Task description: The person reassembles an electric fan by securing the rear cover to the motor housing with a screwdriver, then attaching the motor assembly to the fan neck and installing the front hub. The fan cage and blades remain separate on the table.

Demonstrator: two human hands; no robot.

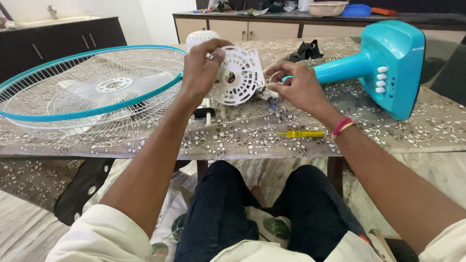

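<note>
Head view looks down past our dark trousers to the near edge of the table (398, 140), covered in a flowered cloth. Closest to that edge lies a small yellow screwdriver (300, 133), its long axis running along the edge, left to right, probably parked within easy reach of our right hand.

Above the cloth, near the middle of the table, we hold a round white slotted fan cover (239, 75) upright, its flat face turned towards us so the centre hole shows. Our left hand (201, 70) is closed on its upper left rim, thumb and fingers pinching it steady. Our right hand (298, 87) is curled at the cover's lower right edge, fingertips pinched on something small and white there; what exactly, we cannot tell.

Farther left, the wire fan guard (92, 87) with its teal rim lies flat by the left edge. To the right, the teal fan stand (383, 63) lies on its side, stem pointing towards our hands.
</note>
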